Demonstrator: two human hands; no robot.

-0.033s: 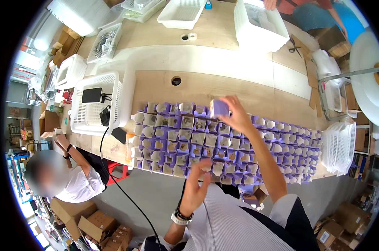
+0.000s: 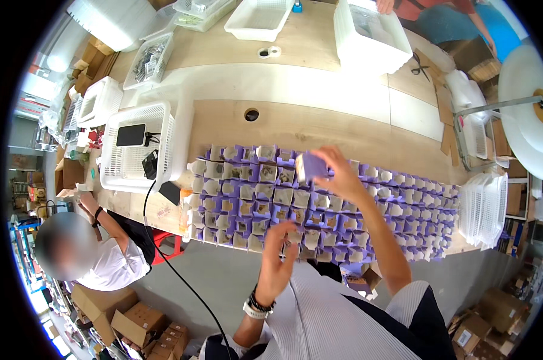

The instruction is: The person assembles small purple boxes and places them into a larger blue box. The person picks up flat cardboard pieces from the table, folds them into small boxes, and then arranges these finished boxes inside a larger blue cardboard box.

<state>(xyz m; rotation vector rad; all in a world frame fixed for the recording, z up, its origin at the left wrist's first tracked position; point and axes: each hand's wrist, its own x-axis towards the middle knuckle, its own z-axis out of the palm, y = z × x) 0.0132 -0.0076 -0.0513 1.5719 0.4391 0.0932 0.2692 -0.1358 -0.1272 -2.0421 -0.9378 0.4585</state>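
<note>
My right hand (image 2: 340, 174) grips a small purple box (image 2: 312, 166) with a pale side, held above the far rows of open boxes. Beneath it stand many small purple cartons (image 2: 262, 210) in close rows, their grey-white inner flaps raised; several in the left part have something inside that is too small to name. My left hand (image 2: 274, 267) hovers at the near edge of these rows, thumb and curved fingers apart, with nothing visible between them.
A white basket (image 2: 166, 144) holding a phone-like device and a black cable stands left. Stacked white trays (image 2: 484, 210) are at the right end. Farther back are a white bin (image 2: 373, 45) and scissors (image 2: 420, 67). A person in white (image 2: 112, 258) works at left; another person's hand (image 2: 385, 6) touches the bin.
My right hand has come slightly nearer to me and lower, with the purple box tilted a little differently. My left hand has shifted slightly left.
</note>
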